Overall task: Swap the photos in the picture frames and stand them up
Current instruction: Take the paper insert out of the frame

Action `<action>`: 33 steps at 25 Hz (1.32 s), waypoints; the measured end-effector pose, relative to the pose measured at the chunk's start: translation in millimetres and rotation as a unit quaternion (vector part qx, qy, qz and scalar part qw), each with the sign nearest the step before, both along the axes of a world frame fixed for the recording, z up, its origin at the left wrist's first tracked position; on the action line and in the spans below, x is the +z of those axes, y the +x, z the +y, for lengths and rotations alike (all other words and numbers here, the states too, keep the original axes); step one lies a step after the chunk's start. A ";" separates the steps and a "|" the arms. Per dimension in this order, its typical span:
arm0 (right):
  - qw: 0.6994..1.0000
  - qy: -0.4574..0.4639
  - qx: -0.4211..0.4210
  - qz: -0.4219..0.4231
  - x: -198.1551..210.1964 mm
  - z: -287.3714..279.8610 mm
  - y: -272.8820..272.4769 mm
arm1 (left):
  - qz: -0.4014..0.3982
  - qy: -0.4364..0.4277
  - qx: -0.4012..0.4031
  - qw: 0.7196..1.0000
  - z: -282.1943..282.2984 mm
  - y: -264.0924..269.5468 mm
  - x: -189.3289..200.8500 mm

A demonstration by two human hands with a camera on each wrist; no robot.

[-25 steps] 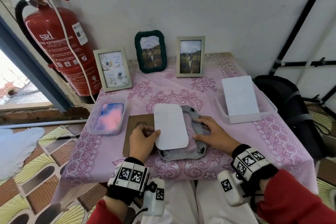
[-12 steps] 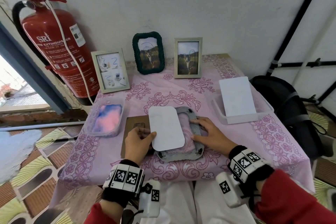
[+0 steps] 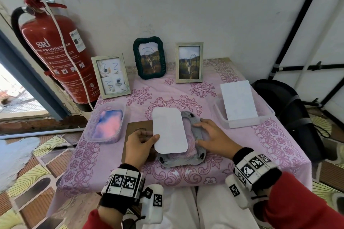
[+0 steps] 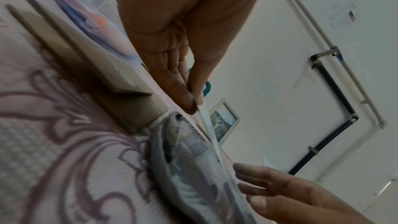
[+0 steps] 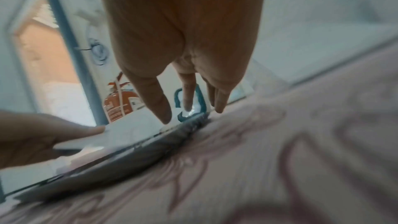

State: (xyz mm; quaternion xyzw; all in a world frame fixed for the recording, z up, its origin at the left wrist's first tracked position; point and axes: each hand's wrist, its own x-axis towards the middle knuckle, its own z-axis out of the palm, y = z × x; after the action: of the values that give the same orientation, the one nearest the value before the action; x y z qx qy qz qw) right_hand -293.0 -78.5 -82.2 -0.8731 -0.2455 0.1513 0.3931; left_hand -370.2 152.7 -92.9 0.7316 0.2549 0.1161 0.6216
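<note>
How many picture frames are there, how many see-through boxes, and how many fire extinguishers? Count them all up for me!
Picture frames standing: 3, pale frame, dark green frame, second pale frame
Picture frames lying flat: 1, grey frame
See-through boxes: 2, left box, right box
Fire extinguishers: 1, red extinguisher
Total: 7
</note>
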 end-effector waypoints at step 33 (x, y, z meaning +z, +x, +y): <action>0.971 -0.088 -0.148 -0.166 26.1 -123.6 18.4 | 0.070 -0.084 -0.168 0.980 -161.9 71.6 -3.3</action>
State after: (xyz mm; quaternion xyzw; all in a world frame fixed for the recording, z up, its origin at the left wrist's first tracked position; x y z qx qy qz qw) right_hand -274.6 -202.1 -56.0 -0.9438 -0.1612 -0.0343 0.2865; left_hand -298.6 -9.2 -96.2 0.7155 0.1804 -0.0637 0.6719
